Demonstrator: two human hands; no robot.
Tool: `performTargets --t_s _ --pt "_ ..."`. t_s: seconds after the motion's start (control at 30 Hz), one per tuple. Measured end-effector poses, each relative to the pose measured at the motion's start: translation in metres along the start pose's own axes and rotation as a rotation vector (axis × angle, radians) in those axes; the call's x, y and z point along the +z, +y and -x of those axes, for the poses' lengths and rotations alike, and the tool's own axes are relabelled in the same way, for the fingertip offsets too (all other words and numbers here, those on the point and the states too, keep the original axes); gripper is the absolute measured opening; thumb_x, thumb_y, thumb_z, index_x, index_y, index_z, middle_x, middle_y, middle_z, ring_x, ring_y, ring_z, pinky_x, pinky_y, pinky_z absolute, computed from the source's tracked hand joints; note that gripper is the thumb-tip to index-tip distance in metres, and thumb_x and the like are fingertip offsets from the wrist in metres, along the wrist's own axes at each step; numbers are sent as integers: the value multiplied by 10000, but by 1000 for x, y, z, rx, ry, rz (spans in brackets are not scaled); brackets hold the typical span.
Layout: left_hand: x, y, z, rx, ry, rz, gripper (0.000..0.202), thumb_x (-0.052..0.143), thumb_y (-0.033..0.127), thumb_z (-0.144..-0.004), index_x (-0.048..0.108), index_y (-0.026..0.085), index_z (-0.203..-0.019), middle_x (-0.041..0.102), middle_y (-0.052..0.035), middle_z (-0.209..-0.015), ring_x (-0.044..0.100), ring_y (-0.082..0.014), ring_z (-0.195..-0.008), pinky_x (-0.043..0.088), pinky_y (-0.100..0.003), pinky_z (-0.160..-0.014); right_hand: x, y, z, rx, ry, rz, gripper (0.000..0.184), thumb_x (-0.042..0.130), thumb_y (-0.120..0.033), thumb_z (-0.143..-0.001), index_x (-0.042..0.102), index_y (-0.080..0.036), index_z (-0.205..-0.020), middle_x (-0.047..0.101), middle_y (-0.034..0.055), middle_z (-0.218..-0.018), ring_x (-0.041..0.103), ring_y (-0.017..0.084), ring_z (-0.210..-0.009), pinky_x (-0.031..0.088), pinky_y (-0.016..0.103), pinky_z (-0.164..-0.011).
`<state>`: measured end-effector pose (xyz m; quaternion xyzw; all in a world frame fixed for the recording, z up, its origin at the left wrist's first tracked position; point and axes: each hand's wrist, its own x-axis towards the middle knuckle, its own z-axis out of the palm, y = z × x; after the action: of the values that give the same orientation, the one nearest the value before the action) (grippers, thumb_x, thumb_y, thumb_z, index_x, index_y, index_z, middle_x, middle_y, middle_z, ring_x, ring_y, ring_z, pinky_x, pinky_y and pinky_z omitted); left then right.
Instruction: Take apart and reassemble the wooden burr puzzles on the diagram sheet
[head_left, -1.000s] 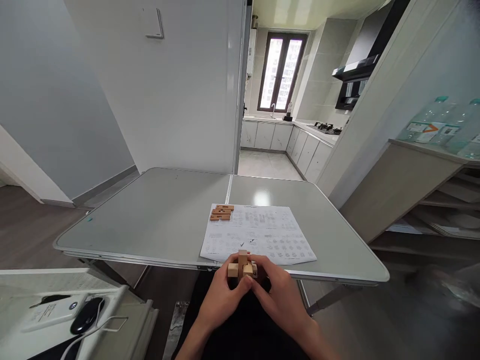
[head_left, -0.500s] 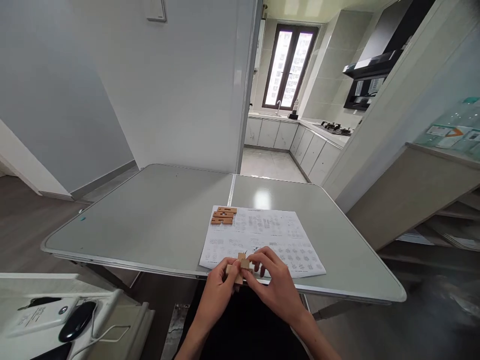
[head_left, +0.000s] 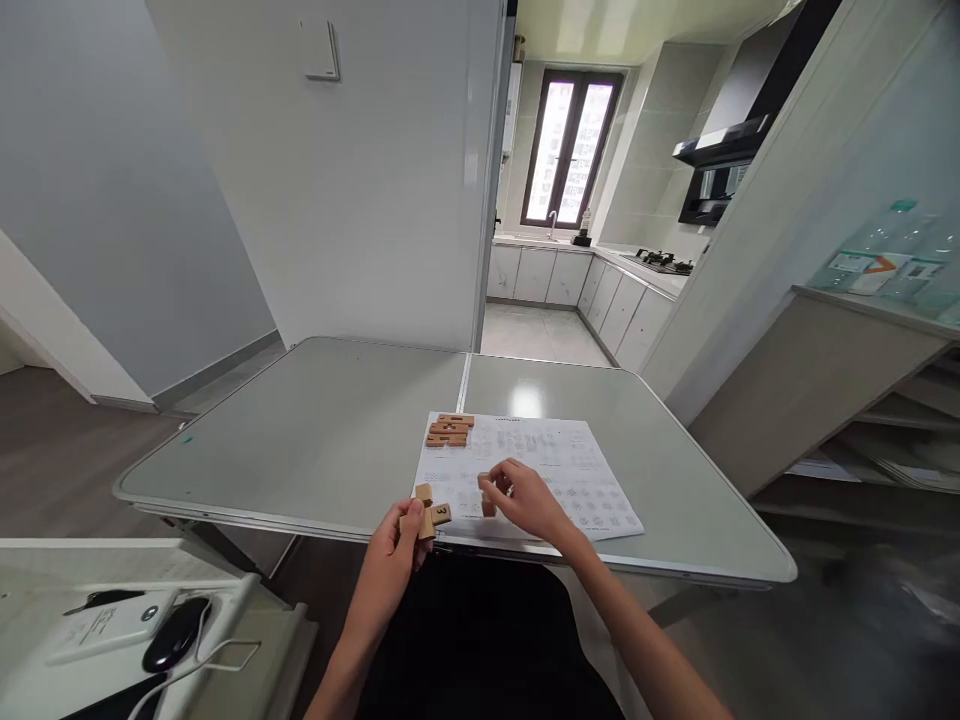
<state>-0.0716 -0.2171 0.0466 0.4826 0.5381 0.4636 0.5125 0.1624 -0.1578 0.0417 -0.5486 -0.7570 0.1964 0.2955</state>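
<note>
At the table's front edge my left hand (head_left: pixel 395 545) is closed round a cluster of light wooden puzzle pieces (head_left: pixel 427 518); the end of one bears a dark mark like a 3. Over the printed sheet (head_left: pixel 577 460), my right hand (head_left: pixel 521 497) pinches another wooden puzzle piece (head_left: pixel 488 507), partly covered by the fingers. Toward the sheet's upper left corner lie 3 notched brown wooden pieces (head_left: pixel 448 429), one behind another. The two hands are apart.
The grey folding table (head_left: pixel 300 430) has a seam and a metal rim. At lower left a white cart (head_left: pixel 225 600) carries a black mouse (head_left: pixel 176 635) and a cable. Plastic bottles (head_left: pixel 874 255) stand on a shelf at right.
My hands were together at the wooden cluster and have separated. The left has moved left with the cluster, the right forward over the sheet with one piece. The view has shifted slightly.
</note>
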Motion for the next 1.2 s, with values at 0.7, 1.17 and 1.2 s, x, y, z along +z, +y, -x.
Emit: performTargets --t_s 0.7,1.17,1.2 --pt "20 -21 -32 62 9 35 597 570 752 -886 634 184 -1061 598 17 -711 504 -144 -566 410 -257 -545 19 -25 -90 -143 -524 -355 464 465 -508 -1068 672 -201 -789 724 5 -778 638 137 -670 505 236 -616" --pt "15 -18 -32 155 -3 -376 469 428 630 -1007 674 232 -1039 655 5 -672 623 -203 -637 458 -289 -634 3 -21 -47 -197 -348 -569 368 719 -592 -895 709 -228 -946 611 4 -884 568 168 -796 511 305 -745" --pt "13 -18 -35 150 18 -435 457 424 619 -1009 675 238 -1036 684 -5 -700 646 -213 -662 460 -295 -648 6 -21 -43 -208 -309 -565 368 726 -593 -891 706 -231 -953 600 2 -877 559 169 -793 511 315 -763"
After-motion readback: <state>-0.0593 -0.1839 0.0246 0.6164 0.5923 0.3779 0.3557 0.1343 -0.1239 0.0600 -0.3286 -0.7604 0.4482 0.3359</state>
